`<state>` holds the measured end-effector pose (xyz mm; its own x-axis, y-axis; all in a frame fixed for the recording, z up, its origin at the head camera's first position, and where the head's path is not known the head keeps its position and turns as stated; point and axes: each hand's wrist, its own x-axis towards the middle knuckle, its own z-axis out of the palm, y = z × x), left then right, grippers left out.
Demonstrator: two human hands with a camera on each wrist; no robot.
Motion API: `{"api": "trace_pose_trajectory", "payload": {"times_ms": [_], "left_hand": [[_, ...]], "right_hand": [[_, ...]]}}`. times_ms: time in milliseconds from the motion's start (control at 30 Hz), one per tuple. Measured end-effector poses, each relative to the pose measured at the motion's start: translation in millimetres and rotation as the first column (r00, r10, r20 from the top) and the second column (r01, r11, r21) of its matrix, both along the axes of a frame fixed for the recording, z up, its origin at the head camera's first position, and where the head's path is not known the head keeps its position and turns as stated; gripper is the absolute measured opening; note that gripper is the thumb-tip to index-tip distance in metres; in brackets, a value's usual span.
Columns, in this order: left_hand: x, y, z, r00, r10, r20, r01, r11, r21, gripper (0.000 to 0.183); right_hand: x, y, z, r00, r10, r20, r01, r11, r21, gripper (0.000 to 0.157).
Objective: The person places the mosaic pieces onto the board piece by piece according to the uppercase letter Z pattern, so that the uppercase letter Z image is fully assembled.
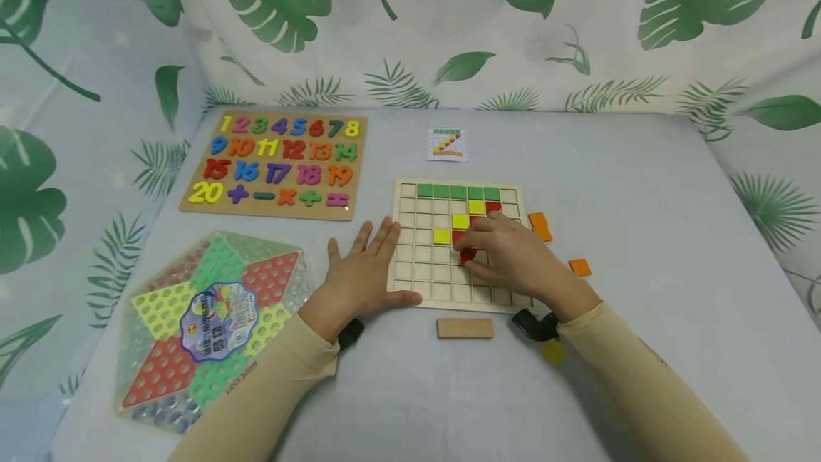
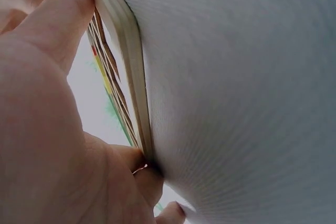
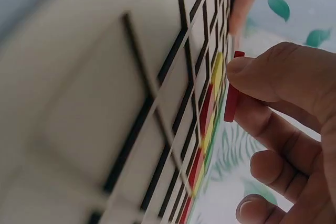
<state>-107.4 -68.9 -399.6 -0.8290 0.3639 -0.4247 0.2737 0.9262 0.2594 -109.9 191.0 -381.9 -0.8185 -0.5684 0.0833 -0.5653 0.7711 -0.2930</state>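
A square wooden grid board [image 1: 436, 294] lies on the table with a row of green tiles [image 1: 458, 192] along its far side. Yellow tiles [image 1: 441, 236] step diagonally down to the left, with red tiles [image 1: 492, 207] beside them. My right hand [image 1: 513, 252] is over the board, pinching a red square tile [image 3: 231, 98] between thumb and fingers. This tile is tilted on edge, just off the grid in the right wrist view. My left hand [image 1: 359, 273] has its fingers spread straight, with fingertips and thumb [image 2: 63, 19] touching the board's left edge.
A small pattern card [image 1: 447, 155] lies beyond the board. Left are a number puzzle [image 1: 276, 207] and a star-patterned checkers board [image 1: 163, 369]. Orange tiles [image 1: 580, 267] lie at the right. A wooden block [image 1: 465, 328] is in front, a yellow tile [image 1: 553, 352] near my right wrist.
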Motion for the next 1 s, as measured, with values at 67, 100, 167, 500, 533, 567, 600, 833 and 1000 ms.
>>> {"api": "trace_pose_trajectory", "payload": {"times_ms": [67, 100, 167, 500, 533, 567, 600, 833, 1000], "left_hand": [[-0.2, -0.1, -1.9, 1.0, -0.003, -0.004, 0.003, 1.0, -0.002, 0.124], [-0.3, -0.1, -2.9, 1.0, -0.004, -0.006, 0.004, 1.0, -0.003, 0.124], [-0.6, -0.1, -4.1, 1.0, -0.006, -0.008, 0.006, 1.0, -0.007, 0.124], [-1.8, -1.3, -3.4, 1.0, -0.01, -0.008, 0.01, 1.0, -0.016, 0.123], [-1.9, -1.2, -3.2, 1.0, -0.01, -0.01, 0.01, 1.0, -0.016, 0.123], [-2.0, -1.2, -3.2, 1.0, -0.011, -0.014, 0.01, 1.0, -0.016, 0.123], [-2.1, -1.0, -3.1, 1.0, -0.011, -0.015, 0.011, 1.0, -0.015, 0.123], [-2.2, -0.4, -2.8, 1.0, -0.014, -0.02, 0.013, 1.0, -0.017, 0.123], [-2.2, -0.7, -3.2, 1.0, -0.013, -0.015, 0.012, 1.0, -0.017, 0.123]], "right_hand": [[-5.6, -7.8, -0.7, 1.0, 0.027, -0.002, -0.027, 1.0, 0.014, 0.018], [-8.0, -11.3, -1.3, 0.999, 0.043, -0.005, -0.042, 0.999, 0.017, 0.019], [-12.2, -17.5, -2.9, 0.998, 0.069, -0.013, -0.069, 0.997, 0.02, 0.019], [-21.7, -32.9, -6.8, 0.995, 0.102, -0.01, -0.102, 0.994, 0.032, 0.013], [-21.9, -33.3, -6.4, 0.995, 0.097, -0.004, -0.097, 0.995, 0.033, 0.013], [-22.0, -33.5, -5.8, 0.996, 0.093, 0.002, -0.093, 0.995, 0.032, 0.014], [-22.2, -33.7, -5.6, 0.996, 0.089, 0.009, -0.089, 0.996, 0.031, 0.015], [-23.3, -37.9, -5.9, 0.995, 0.09, 0.045, -0.091, 0.996, 0.023, 0.016], [-23.2, -38.9, -6.1, 0.994, 0.1, 0.034, -0.1, 0.995, 0.022, 0.015]]}}
